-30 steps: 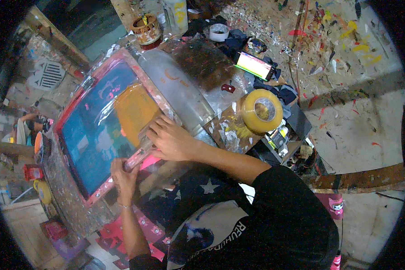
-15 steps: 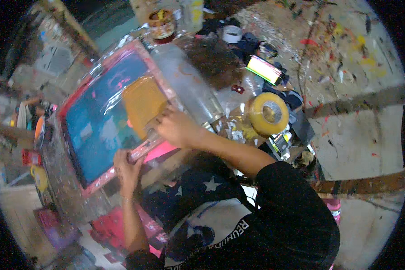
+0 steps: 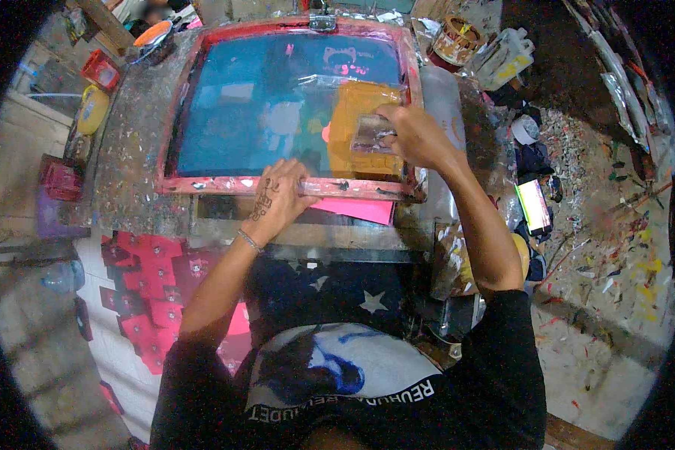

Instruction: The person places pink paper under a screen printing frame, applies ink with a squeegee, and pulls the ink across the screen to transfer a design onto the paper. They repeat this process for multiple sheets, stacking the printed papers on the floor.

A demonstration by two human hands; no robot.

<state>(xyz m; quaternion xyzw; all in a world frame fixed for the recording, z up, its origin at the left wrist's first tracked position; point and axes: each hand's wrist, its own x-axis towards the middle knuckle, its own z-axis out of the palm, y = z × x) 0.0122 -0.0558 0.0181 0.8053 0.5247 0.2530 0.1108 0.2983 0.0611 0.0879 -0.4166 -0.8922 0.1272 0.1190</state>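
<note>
A silk screen frame (image 3: 236, 184) with a red-pink, paint-marked rim and blue mesh lies across the worktable. Brown tape (image 3: 349, 97) covers the mesh's right part. My left hand (image 3: 281, 196) grips the near rail, fingers over the top and thumb at its front edge. Over the taped area, my right hand (image 3: 416, 135) is closed on a small flat squeegee (image 3: 367, 135) with a dull, see-through look. Its lower edge seems to rest on the mesh; exact contact is unclear. Bright pink sheet (image 3: 364, 211) pokes out from under the near rail.
A hinge clamp (image 3: 322, 22) holds the frame's far rail. Paint tub (image 3: 455, 43) and whitish jug (image 3: 510, 60) stand at the far right. Printed pink pieces (image 3: 146, 292) lie at lower left. A lit phone (image 3: 533, 206) and tape roll (image 3: 519, 259) are on the right.
My view has turned, so the frame now sits squarer and more central. My right hand has moved from the near rail onto the taped area with the squeegee. My left hand stays at the rail.
</note>
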